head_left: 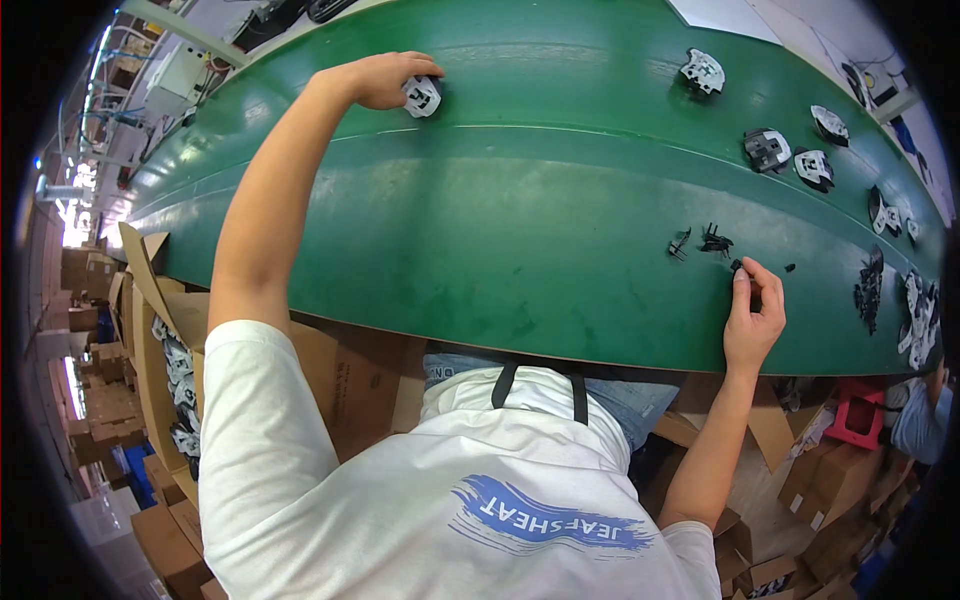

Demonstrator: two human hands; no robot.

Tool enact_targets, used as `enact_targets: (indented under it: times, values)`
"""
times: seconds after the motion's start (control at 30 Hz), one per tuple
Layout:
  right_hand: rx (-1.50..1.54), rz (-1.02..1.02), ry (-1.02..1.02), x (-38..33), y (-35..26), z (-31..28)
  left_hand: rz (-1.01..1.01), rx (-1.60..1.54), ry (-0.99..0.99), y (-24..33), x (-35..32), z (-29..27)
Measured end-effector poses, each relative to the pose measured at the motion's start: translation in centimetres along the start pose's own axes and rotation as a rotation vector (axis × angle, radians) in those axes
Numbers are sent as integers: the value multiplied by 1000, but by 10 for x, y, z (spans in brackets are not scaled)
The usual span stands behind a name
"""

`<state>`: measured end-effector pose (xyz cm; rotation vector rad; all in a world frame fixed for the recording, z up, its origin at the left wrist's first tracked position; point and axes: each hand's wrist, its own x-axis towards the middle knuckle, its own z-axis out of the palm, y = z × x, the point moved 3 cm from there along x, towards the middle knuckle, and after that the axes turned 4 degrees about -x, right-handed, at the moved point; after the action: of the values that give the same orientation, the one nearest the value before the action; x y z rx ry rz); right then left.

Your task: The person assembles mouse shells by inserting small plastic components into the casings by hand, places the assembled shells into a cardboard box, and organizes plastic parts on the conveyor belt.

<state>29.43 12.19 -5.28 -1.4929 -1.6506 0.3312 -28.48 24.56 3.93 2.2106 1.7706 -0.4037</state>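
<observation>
At the far side of the green work table [500,200], my left hand [385,80] reaches out with its fingers wrapped over a rounded white-and-black plastic part [423,99]. My right hand [756,305] is low over the table at the right. Its thumb and forefinger pinch a small black plastic piece [738,266]. Just beyond that hand lie a loose clump of thin black plastic pieces [715,241] and another black piece [679,245]. One tiny black bit [790,267] rests to the right of my fingers.
Several white-and-black parts, among them a grey-topped one [767,150], are spread along the right. A pile of black pieces [869,290] lies near the right end. An open carton [160,330] of similar parts stands at my left. A pink stool [857,415] is below right.
</observation>
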Motion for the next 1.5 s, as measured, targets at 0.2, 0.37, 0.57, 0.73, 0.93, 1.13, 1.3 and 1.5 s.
enact_targets:
  times: [0.2, 0.37, 0.57, 0.73, 0.93, 1.13, 1.3, 1.5]
  values:
    - [3, 46, 117, -4, -1, -11, -455, -446, 410, -18, 36, 34]
    - [47, -55, 56, 6, -5, 9, -674, -195, 564, -66, 30, 65]
    - [12, -81, 141, -3, -8, -6, -245, -308, 754, -19, 41, 80]
    - [53, -101, 169, -3, -10, -7, -474, -297, 766, -28, 15, 94]
    - [258, -25, 130, -14, -28, 4, -229, -788, 968, 59, -2, 81]
    - [686, -18, -97, -31, -140, 16, 517, -2813, -149, 249, -54, 69]
    - [651, -203, -117, -26, -176, 19, 560, -2924, -244, 310, -87, 77]
    - [335, -302, -19, -26, -173, 24, 451, -2989, -102, 323, -109, 84]
